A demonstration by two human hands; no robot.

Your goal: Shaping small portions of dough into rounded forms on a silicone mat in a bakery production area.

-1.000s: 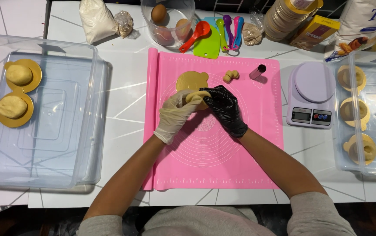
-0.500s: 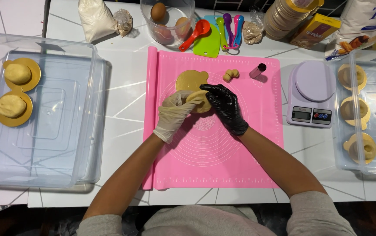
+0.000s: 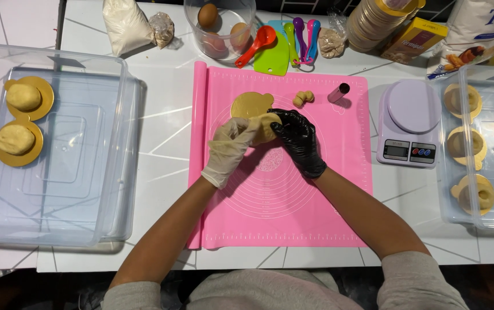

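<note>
A pale dough ball (image 3: 265, 127) sits between both hands over the pink silicone mat (image 3: 281, 212). My left hand (image 3: 231, 147), in a whitish glove, cups it from the left. In a black glove, my right hand (image 3: 298, 139) presses against it from the right. Just beyond the dough lies a round gold board (image 3: 249, 105). A small dough scrap (image 3: 303, 98) and a short purple tube cutter (image 3: 339, 92) lie farther back on the mat.
A clear bin (image 3: 109, 172) on the left holds two dough balls on gold boards (image 3: 23, 97). On the right stand a lilac kitchen scale (image 3: 409, 121) and a clear bin (image 3: 459, 212) with filled boards. Eggs in a tub (image 3: 219, 26), measuring spoons, flour bags and stacked boards line the back.
Both hands, with the dough between them, have shifted slightly up the mat toward the gold board. The right hand's fingers have turned a little over the dough.
</note>
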